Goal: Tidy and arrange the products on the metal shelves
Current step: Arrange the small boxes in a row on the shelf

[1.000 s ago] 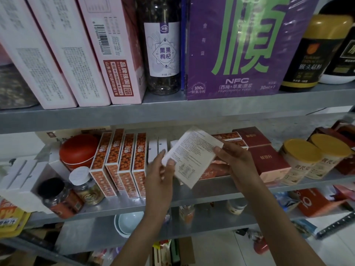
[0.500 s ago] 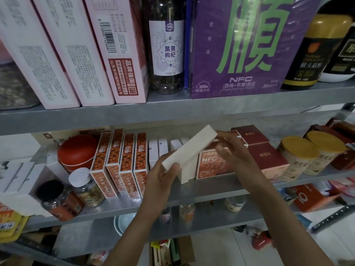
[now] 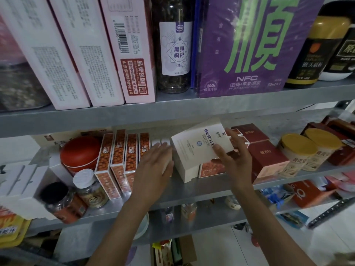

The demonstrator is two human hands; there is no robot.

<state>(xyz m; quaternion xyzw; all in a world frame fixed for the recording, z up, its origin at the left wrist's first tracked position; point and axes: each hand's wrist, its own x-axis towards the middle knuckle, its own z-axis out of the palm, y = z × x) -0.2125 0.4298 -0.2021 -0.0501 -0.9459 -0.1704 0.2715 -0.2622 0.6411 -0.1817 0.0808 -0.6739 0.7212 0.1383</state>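
Left hand (image 3: 153, 166) is off the white box (image 3: 194, 150) now. It lies flat, fingers straight and together, against the slim white cartons (image 3: 159, 143); fingertips are motion-blurred. Right hand (image 3: 236, 160) alone grips the box, thumb on the printed face, fingers wrapped round its far side. Box has turned from edge-on to face-up: matte cardboard, rectangular, blue print, tilted back. It's mid-span on the middle shelf (image 3: 201, 191), a dull grey sheet-metal deck; lower edge looks down on the deck, contact not certain. It sits between the cartons and the dark red boxes (image 3: 267, 160). An orange box (image 3: 211, 167) behind it is mostly hidden, only the bottom strip shows. The left hand covers most of the cartons.
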